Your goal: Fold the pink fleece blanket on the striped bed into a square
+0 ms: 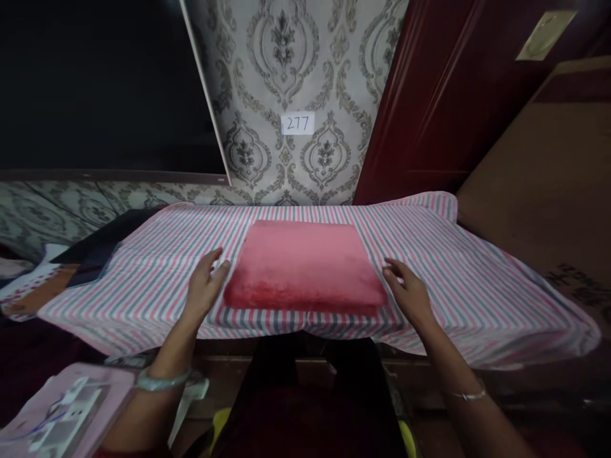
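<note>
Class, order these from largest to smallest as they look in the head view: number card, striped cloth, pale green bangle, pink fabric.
1. Striped cloth
2. Pink fabric
3. Number card and pale green bangle: too alike to rank.

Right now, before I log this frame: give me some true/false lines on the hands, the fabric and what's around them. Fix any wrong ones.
1. The pink-red fabric lies on the striped cloth. True.
2. The left hand and right hand are on opposite sides of the pink-red fabric. True.
3. The right hand grips the pink-red fabric. False: it is open beside it, holding nothing.
4. The label on the wallpaper reads 727. False: it reads 277.
5. No jewellery is worn. False: a pale bangle shows on the left side, a thin bracelet on the right.
</note>
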`<state>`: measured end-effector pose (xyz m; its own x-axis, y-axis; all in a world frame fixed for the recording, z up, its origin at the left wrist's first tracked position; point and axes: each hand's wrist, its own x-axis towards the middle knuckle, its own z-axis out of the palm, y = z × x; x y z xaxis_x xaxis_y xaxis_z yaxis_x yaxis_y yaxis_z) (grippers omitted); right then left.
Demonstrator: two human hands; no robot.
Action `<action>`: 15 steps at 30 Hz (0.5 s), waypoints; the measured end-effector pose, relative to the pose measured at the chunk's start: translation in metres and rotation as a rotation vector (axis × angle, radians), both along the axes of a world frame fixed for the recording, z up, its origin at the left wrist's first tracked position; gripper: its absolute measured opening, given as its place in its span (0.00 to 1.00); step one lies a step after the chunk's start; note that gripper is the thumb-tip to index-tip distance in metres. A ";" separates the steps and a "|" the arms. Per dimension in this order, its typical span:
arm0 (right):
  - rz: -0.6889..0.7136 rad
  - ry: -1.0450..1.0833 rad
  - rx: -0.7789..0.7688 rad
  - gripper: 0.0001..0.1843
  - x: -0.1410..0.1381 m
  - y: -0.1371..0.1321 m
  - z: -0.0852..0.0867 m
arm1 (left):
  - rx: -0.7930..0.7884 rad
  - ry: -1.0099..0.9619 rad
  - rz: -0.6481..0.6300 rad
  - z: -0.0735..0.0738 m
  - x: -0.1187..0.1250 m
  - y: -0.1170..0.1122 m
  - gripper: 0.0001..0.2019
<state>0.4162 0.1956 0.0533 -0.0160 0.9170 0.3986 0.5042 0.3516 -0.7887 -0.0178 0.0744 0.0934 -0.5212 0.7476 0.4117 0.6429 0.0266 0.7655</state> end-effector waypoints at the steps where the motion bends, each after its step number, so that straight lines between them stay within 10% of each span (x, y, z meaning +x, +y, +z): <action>1: 0.037 -0.057 0.072 0.34 -0.011 0.011 0.011 | -0.027 0.091 -0.078 0.007 0.005 0.015 0.33; 9: 0.329 -0.718 -0.012 0.32 -0.154 0.091 0.083 | -0.546 0.712 -0.419 0.050 0.069 0.162 0.33; 15: 0.147 -0.847 -0.003 0.27 -0.168 0.104 0.036 | -0.568 0.725 -0.260 0.011 0.059 0.176 0.32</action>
<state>0.2478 0.3000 0.0892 -0.4252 0.8836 0.1960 0.8731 0.4575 -0.1682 0.0411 0.2507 0.1039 -0.0713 0.9915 0.1091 0.9936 0.0610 0.0951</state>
